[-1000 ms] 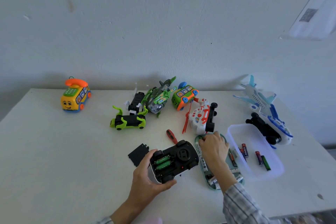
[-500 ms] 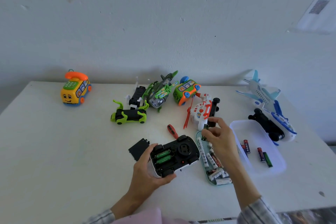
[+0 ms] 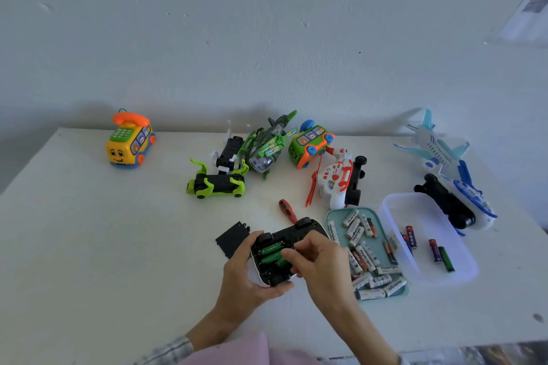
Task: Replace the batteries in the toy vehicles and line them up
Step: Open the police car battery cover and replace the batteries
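Note:
An upside-down black toy car lies at the table's front middle, its battery bay open with green batteries inside. My left hand grips the car's near end. My right hand is over the bay, fingertips curled at the green batteries; whether it pinches one is hidden. The black battery cover lies just left of the car. A red screwdriver lies behind it. A teal tray of white batteries sits to the right.
A clear tub with a few dark batteries stands right of the tray. Behind lie a green car, a green helicopter, a green bus, a white-red helicopter, two blue-white planes and, far left, a yellow phone bus.
My right hand left the teal tray and came left onto the car's open battery bay. My left hand kept its hold on the car.

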A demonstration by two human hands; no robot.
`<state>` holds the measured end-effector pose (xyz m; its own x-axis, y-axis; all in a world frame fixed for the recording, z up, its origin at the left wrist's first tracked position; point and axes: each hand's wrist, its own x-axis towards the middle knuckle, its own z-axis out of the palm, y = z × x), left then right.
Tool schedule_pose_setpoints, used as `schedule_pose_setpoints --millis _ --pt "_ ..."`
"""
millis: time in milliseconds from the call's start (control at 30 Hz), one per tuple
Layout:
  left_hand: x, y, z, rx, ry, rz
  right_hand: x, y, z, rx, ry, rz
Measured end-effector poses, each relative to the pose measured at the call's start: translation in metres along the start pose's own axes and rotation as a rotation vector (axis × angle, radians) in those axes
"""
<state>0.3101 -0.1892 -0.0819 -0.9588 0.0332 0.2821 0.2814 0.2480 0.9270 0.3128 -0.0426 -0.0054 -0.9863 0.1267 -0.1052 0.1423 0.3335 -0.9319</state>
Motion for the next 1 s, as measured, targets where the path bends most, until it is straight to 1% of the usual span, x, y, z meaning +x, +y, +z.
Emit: schedule_pose_setpoints --millis 100,167,233,300,433,600,667,800,900,1000 --pt "0.0 0.003 0.0 0.025 0.012 0.034 -0.002 0.009 0.007 -0.158 0.087 -0.057" --pt "0.001 0.004 0.001 0.037 0.015 0.052 -0.002 0.012 0.01 -0.253 0.157 -0.148" --pt "0.002 0.003 0.001 0.046 0.014 0.066 -0.002 0.013 0.01 -0.294 0.193 -0.178" --pt "0.002 0.002 0.0 0.048 0.007 0.074 0.0 0.015 0.008 -0.32 0.197 -0.143" --pt "-0.001 0.0 0.002 0.063 -0.023 0.085 -0.001 0.016 0.01 -0.41 0.151 -0.085" --pt "0.001 0.005 0.001 0.058 -0.036 0.095 -0.009 0.02 0.018 -0.559 0.186 -0.128" --pt "0.001 0.007 0.0 0.053 -0.026 0.093 -0.009 0.024 0.02 -0.597 0.21 -0.178" --pt "0.002 0.007 -0.001 0.035 0.025 0.075 -0.008 0.022 0.023 -0.737 0.339 -0.377" --pt "0.003 0.006 -0.001 0.037 0.035 0.088 -0.008 0.025 0.023 -0.785 0.33 -0.446" --pt "0.003 0.008 -0.001 0.032 0.037 0.08 -0.008 0.026 0.019 -0.797 0.233 -0.427"
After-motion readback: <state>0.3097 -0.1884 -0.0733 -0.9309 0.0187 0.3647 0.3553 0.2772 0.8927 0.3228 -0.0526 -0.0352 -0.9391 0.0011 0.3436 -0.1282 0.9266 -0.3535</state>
